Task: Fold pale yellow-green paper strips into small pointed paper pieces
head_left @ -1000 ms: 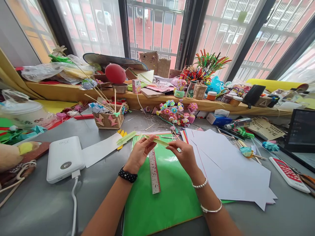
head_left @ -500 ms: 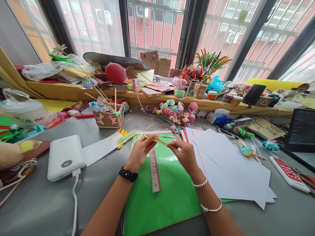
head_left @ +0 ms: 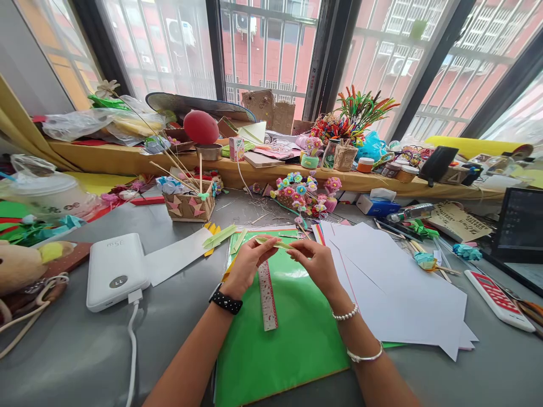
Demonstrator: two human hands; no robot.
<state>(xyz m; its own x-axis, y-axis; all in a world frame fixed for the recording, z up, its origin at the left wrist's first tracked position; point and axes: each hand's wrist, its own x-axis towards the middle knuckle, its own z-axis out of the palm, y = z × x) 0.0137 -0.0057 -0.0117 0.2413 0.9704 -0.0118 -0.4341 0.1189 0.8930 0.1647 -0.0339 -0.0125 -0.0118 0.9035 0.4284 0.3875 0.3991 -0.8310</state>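
Observation:
Between my two hands is a narrow folded strip of light green paper [head_left: 275,243], held level above the green sheet [head_left: 292,339]. My left hand [head_left: 248,263] pinches its left part with thumb and fingers. At the strip's other end, my right hand [head_left: 316,263] grips it with thumb and forefinger. Under the hands a ruler with a red edge [head_left: 268,297] lies on the green sheet. More light green folded paper pieces [head_left: 219,237] rest to the left, beside yellow folded paper [head_left: 211,251]. Scissors, partly hidden, lie behind my hands.
A white power bank [head_left: 116,271] with a cable stands left, near a white paper strip [head_left: 180,257]. White sheets [head_left: 403,294] spread out on the right, with a red-and-white calculator [head_left: 498,299] beyond. Behind are a cardboard box [head_left: 190,206] holding sticks and a cluster of small flowers [head_left: 297,192].
Both hands stay on the green strip, which now sits more level and slightly to the right. My left hand has shifted a little right, and the view has moved slightly.

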